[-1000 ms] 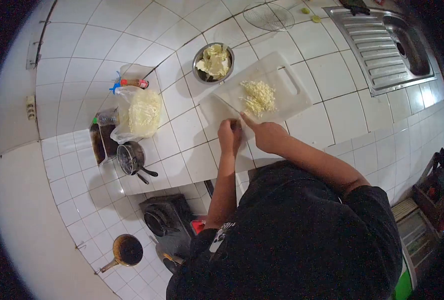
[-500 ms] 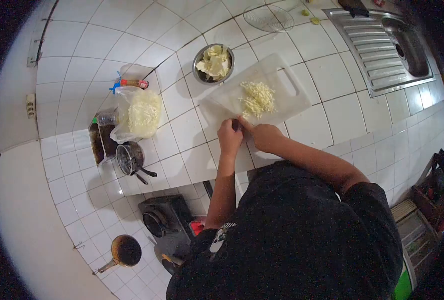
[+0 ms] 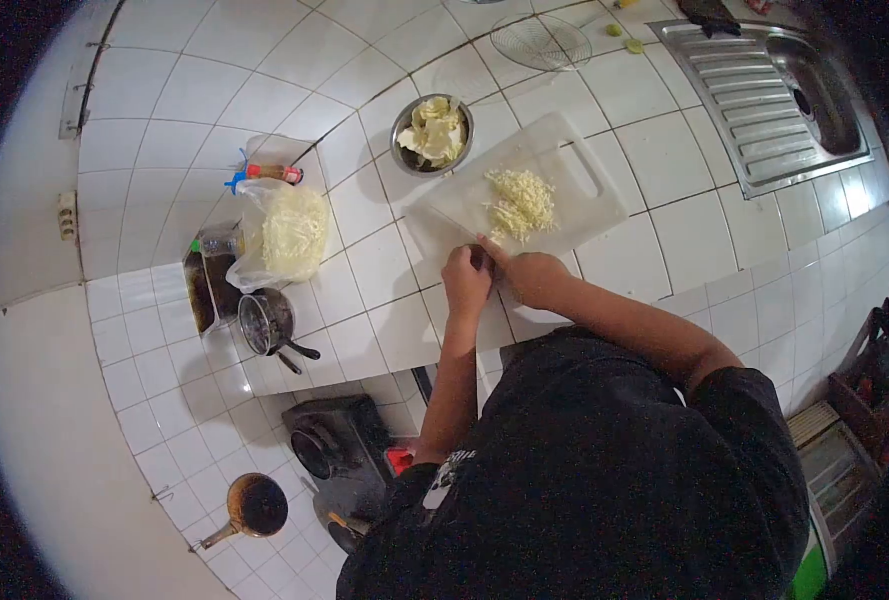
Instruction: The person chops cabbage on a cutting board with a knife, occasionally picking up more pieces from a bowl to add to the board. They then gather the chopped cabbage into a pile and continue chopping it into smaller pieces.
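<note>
On the white cutting board (image 3: 590,215) lies a heap of finely shredded cabbage (image 3: 521,203). My left hand (image 3: 467,282) is closed around the dark handle of a knife (image 3: 479,256). The thin, pale blade appears to run up and left over the board's corner, hard to make out against it. Beside it, my right hand (image 3: 533,280) points its index finger at the knife, close to the blade by the handle. Its other fingers are partly hidden. A metal bowl (image 3: 397,148) just beyond the board holds cabbage leaves (image 3: 435,133).
A plastic bag of shredded cabbage (image 3: 293,235) stands left, near a sauce bottle (image 3: 277,173) and dark pots (image 3: 267,322). A wire strainer (image 3: 542,42) lies at the back. The steel sink (image 3: 740,100) is right. Below left are a stove (image 3: 340,445) and a hanging pan (image 3: 258,505).
The view has shifted slightly, so everything sits a little lower and to the right. Both hands keep nearly the same pose at the knife. The cabbage heap looks unchanged.
</note>
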The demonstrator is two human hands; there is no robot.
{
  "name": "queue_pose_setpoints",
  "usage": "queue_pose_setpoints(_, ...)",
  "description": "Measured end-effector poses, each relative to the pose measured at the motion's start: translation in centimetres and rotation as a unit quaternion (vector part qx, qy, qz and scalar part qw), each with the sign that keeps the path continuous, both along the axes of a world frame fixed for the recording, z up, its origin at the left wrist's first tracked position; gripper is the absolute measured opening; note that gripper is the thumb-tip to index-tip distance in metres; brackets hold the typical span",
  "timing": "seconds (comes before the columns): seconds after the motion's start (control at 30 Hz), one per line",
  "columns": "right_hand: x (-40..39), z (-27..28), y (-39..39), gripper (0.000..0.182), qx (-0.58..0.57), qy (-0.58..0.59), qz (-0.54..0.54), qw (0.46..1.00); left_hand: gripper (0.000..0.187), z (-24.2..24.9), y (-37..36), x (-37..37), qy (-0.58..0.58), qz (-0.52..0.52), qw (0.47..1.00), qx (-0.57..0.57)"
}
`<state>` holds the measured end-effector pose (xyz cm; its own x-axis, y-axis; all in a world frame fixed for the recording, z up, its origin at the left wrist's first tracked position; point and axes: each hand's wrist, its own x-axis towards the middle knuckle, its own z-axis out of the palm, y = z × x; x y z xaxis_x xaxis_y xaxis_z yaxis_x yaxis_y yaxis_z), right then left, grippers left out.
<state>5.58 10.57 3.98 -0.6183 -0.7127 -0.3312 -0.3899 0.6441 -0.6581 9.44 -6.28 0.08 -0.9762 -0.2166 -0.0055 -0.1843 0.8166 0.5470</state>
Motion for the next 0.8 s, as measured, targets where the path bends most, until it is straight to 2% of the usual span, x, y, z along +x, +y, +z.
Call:
queue_pose_setpoints(0.1,0.1,0.5,-0.4,0.087,0.036,0.022,0.012,0.999,0.022,0.8,0.2,0.4,-0.012,0.009,0.999,0.028)
queue_pose_setpoints(0.2,0.2,0.8,-0.2,0.087,-0.005,0.003,-0.002,1.000,0.023,0.8,0.4,-0.1,-0.007,-0.001,1.000,-0.003)
queue_pose_setpoints(0.3,0.6,1.3,-0.4,0.082,0.042,0.022,0.015,0.999,0.022,0.5,0.1,0.3,-0.027,0.021,0.999,0.024)
queue_pose_setpoints(0.37,0.9,-0.2,-0.6,0.083,0.000,0.022,-0.006,1.000,0.020,-0.2,-0.3,0.4,-0.001,-0.005,1.000,-0.014)
queue_pose_setpoints(0.57,1.0,1.3,-0.5,0.084,0.031,0.020,-0.009,0.999,0.012,0.8,0.5,0.2,0.026,0.024,0.998,0.043)
queue_pose_setpoints(0.8,1.1,2.4,0.0,0.082,0.027,0.015,0.008,0.999,0.012,-0.8,-0.4,-0.1,0.045,0.004,0.999,0.012)
